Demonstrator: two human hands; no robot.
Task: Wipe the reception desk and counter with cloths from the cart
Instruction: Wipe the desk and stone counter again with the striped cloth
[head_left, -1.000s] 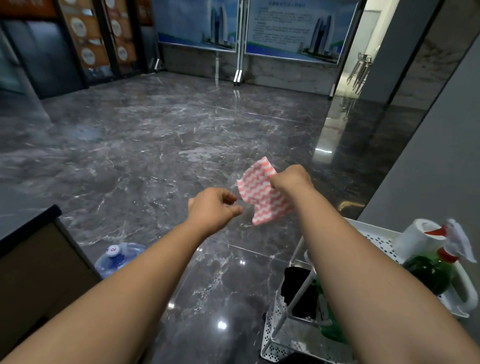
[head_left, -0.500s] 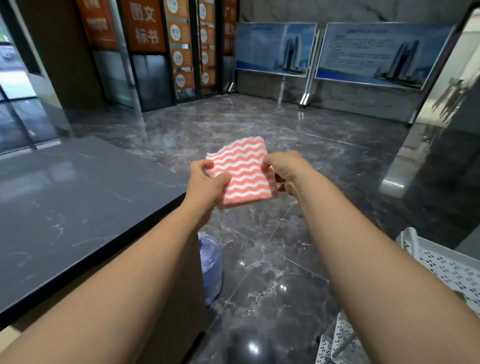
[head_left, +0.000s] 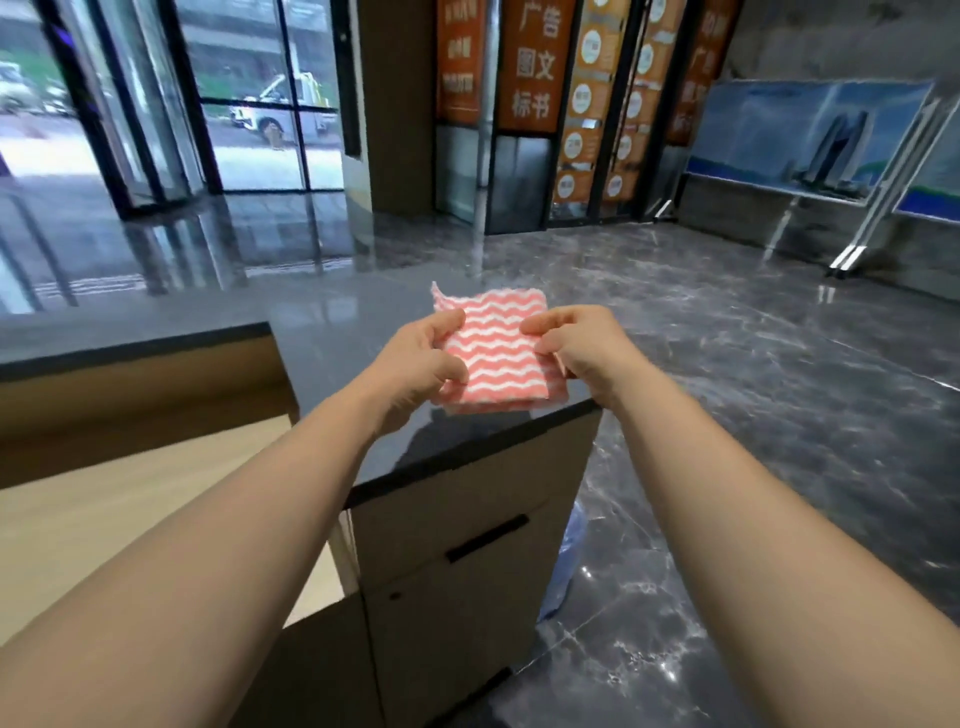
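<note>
The left hand (head_left: 415, 358) pinches the nine o'clock edge of a folded pink-and-white wavy-striped cloth (head_left: 501, 353); the right hand (head_left: 576, 345) pinches its three o'clock edge, above the glossy dark stone counter (head_left: 332, 312).

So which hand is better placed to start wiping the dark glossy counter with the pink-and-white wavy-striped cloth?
Probably the left hand: it grips the pink-and-white wavy-striped cloth over the dark glossy counter, which stretches leftward. The right hand pinches it too, but sits at the counter's right edge.
</note>
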